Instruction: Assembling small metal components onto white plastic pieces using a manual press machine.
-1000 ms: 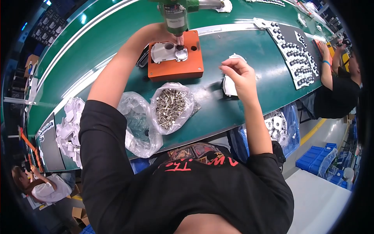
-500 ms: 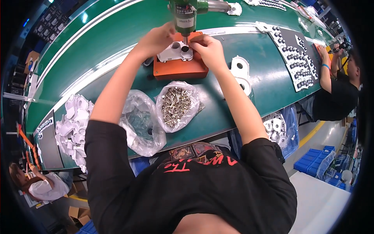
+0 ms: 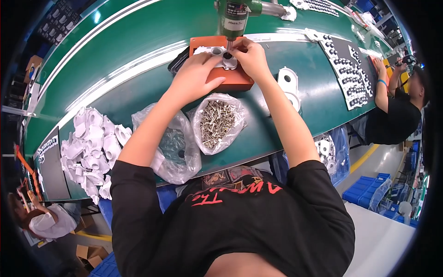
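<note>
A white plastic housing [image 3: 229, 64] with round openings lies on an orange block [image 3: 238, 81]. Above it a green press head [image 3: 233, 21] comes down, its thin metal tip [image 3: 229, 45] just over the housing's round end. My left hand [image 3: 196, 76] lies over the left part of the housing, fingers stretched and thumb apart. Beside the metal tip, my right hand [image 3: 249, 56] has thumb and fingertips pinched together; whatever is between them is hidden. Near my left forearm stands an opened plastic bag of metal screws [image 3: 217, 123].
A heap of white plastic parts [image 3: 92, 150] is at left, beside an open clear bag [image 3: 180, 159]. Right of the block lie white housings [image 3: 288, 82]. Rows of black-fitted parts [image 3: 350, 76] lie on a dark board. Co-workers sit at the far right [image 3: 397, 113] and lower left [image 3: 50, 221].
My left hand has come down and toward me from beside the press head onto the housing. My right hand stays pinched by the metal tip. The whole view has shifted slightly.
</note>
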`<state>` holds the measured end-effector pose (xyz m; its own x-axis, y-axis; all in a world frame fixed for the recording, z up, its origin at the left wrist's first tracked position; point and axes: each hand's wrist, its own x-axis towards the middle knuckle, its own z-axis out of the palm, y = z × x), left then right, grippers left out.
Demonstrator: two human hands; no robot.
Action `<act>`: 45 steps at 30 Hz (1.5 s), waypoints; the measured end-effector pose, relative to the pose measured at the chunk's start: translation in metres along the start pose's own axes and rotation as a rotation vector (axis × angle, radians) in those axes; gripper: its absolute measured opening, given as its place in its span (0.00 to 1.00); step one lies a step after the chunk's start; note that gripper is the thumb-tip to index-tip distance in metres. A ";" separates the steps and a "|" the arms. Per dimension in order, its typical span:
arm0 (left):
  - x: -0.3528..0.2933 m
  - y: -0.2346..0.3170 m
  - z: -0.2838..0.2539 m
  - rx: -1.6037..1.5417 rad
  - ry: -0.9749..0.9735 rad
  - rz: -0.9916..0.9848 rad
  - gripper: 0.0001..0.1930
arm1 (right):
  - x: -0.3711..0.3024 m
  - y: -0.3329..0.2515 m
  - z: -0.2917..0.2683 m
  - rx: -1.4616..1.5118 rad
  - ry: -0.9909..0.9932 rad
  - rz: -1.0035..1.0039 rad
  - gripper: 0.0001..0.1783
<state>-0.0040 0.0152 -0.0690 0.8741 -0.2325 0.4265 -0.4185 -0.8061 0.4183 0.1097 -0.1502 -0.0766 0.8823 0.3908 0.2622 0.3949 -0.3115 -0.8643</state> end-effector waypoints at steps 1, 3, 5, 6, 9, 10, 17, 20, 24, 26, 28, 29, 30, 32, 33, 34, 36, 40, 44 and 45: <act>0.001 0.000 0.002 0.068 0.013 0.006 0.22 | 0.000 0.001 0.000 0.013 0.004 -0.045 0.11; 0.001 0.001 0.006 0.136 0.013 0.006 0.23 | 0.000 0.003 0.001 -0.056 0.002 -0.032 0.11; 0.001 0.002 0.008 0.142 0.065 0.013 0.24 | 0.000 0.005 0.001 -0.039 0.013 -0.056 0.12; 0.000 0.002 0.009 0.141 0.044 -0.008 0.24 | 0.000 0.005 0.001 -0.049 0.013 -0.008 0.13; -0.001 0.003 0.010 0.154 0.058 -0.006 0.25 | -0.001 0.005 -0.001 0.019 -0.024 -0.029 0.13; -0.001 0.003 0.009 0.160 0.092 -0.007 0.25 | -0.003 0.004 -0.002 0.028 -0.006 -0.061 0.13; -0.004 0.003 0.004 0.096 0.049 -0.006 0.28 | -0.022 0.005 -0.003 -0.197 0.067 -0.366 0.09; -0.004 0.002 0.003 0.123 0.060 0.028 0.29 | -0.027 0.003 -0.002 -0.268 0.076 -0.382 0.11; -0.004 0.002 0.003 0.144 0.017 0.040 0.29 | -0.033 -0.001 -0.001 -0.344 0.043 -0.405 0.13; -0.004 0.002 0.004 0.165 0.046 0.048 0.28 | -0.035 -0.001 0.000 -0.324 0.056 -0.405 0.14; -0.004 0.002 0.004 0.175 0.067 0.060 0.28 | -0.036 -0.002 0.002 -0.305 0.070 -0.405 0.14; -0.004 0.002 0.004 0.177 0.073 0.060 0.28 | -0.036 -0.002 0.002 -0.288 0.065 -0.389 0.15; -0.004 0.002 0.005 0.171 0.052 0.049 0.28 | -0.037 -0.002 0.002 -0.270 0.051 -0.358 0.15; -0.004 0.001 0.005 0.180 0.076 0.055 0.28 | -0.037 -0.004 0.002 -0.264 0.041 -0.358 0.15; -0.004 0.001 0.005 0.173 0.053 0.047 0.28 | -0.037 -0.005 0.002 -0.243 0.009 -0.338 0.15; -0.004 0.001 0.005 0.180 0.071 0.050 0.28 | -0.037 -0.007 0.001 -0.256 0.023 -0.341 0.15; -0.004 0.001 0.005 0.180 0.053 0.039 0.28 | -0.037 -0.009 -0.001 -0.267 -0.031 -0.300 0.14; -0.004 0.001 0.005 0.166 0.063 0.017 0.28 | -0.037 -0.003 -0.002 -0.321 -0.021 -0.446 0.14; -0.003 0.002 0.005 0.175 0.098 0.056 0.29 | -0.039 0.013 -0.011 -0.319 -0.014 -0.439 0.14; -0.003 0.002 0.005 0.165 0.090 0.050 0.29 | -0.039 0.015 -0.018 -0.293 -0.023 -0.468 0.14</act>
<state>-0.0060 0.0111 -0.0737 0.8245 -0.2313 0.5164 -0.4086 -0.8747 0.2605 0.0856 -0.1860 -0.0918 0.5905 0.5635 0.5777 0.8015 -0.3263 -0.5011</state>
